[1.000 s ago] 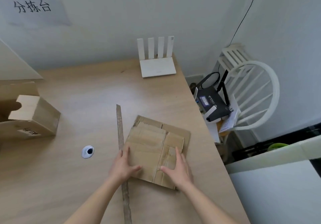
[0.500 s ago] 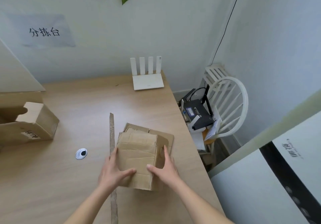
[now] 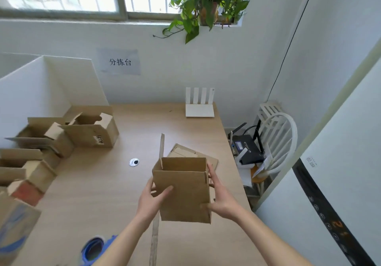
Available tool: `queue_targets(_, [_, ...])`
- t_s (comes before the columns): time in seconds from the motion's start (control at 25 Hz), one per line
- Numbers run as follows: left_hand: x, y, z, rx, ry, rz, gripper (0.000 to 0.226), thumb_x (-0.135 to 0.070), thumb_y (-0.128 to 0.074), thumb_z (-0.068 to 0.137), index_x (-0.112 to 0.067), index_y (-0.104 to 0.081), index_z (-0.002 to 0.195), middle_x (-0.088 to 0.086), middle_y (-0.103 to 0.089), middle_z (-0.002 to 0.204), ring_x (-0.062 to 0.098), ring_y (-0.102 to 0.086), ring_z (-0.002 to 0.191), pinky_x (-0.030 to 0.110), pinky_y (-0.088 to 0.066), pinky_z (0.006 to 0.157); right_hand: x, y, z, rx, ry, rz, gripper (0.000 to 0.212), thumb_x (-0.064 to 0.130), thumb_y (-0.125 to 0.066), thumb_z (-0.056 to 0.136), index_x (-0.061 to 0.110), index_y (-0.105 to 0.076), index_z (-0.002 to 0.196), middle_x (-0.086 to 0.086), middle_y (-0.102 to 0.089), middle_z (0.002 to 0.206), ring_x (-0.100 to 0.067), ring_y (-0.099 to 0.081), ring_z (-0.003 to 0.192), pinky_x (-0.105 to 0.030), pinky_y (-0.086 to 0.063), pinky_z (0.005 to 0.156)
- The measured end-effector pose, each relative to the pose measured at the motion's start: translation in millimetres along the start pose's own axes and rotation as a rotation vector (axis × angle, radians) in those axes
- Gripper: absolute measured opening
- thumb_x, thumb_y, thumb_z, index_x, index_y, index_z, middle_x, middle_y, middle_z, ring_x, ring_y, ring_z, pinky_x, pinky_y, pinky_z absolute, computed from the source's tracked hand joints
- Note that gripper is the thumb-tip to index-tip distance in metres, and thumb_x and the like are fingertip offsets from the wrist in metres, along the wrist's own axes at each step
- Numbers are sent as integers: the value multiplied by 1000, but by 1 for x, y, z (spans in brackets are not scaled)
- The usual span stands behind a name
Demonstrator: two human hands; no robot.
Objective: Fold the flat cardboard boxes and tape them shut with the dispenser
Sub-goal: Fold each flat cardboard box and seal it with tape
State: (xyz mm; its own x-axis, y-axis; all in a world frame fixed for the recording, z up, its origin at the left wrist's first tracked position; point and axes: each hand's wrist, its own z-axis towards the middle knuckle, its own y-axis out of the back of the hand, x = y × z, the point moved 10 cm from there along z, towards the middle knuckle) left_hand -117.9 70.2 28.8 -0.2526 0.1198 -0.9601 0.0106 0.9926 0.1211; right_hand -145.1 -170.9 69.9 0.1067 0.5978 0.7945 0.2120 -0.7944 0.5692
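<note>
Two hands, left [image 3: 153, 200] and right [image 3: 221, 200], clamped on opposite walls of an opened cardboard box [image 3: 182, 191] raised above the table's [image 3: 99, 183] right edge; probably light, easily crushed, best gripped near corner creases.

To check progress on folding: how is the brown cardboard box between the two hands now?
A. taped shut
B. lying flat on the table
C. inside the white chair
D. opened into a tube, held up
D: the brown cardboard box stands open-topped, the left hand and the right hand holding its sides.
</note>
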Motion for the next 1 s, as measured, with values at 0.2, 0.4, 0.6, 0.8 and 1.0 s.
queue_targets(0.2, [17, -4, -39, -83, -10, 35, 64, -37, -82, 82, -48, -49, 136, -12, -68, 109, 11, -67, 99, 26, -57, 77, -18, -21, -34, 30, 1, 82, 124, 25, -83, 78, 69, 12, 146, 21, -32, 160, -9, -43, 140, -49, -48, 109])
queue_targets(0.4, [93, -19, -67, -176, 203, 89, 60, -58, -57, 90, -36, -47, 144, -4, -59, 132, 15, -55, 110, 34, -47, 93, -80, -69, -53, 87, -109, 233, 104, 70, -72, 77, 66, 3, 149, 26, -29, 159, -6, -37, 143, -42, -36, 120])
queue_targets(0.6, [116, -20, -89, -249, 252, 107, 51, -49, -53, 98, -30, -47, 145, -4, -54, 133, 12, -48, 113, 33, -44, 94, -118, -80, -58, -105, -336, 289, 73, 73, -40, 90, 47, -21, 156, 15, -29, 163, -14, -31, 148, -38, -31, 119])
queue_targets(0.8, [111, -12, -90, -288, 222, 102, 34, -50, -53, 99, -34, -57, 128, -7, -61, 118, 12, -55, 107, 31, -44, 89, -109, -72, -55, -124, -312, 197, 58, 51, -45, 103, 35, -31, 157, 11, -37, 157, -5, -39, 132, -30, -36, 110])
queue_targets(1.0, [112, -9, -100, -247, 175, 179, 10, -40, -61, 98, -44, -61, 107, -12, -64, 110, 8, -60, 105, 27, -47, 80, -107, -80, -66, 8, -237, 176, 70, 35, -59, 96, 41, -24, 157, 20, -35, 146, -2, -39, 132, -32, -38, 114])
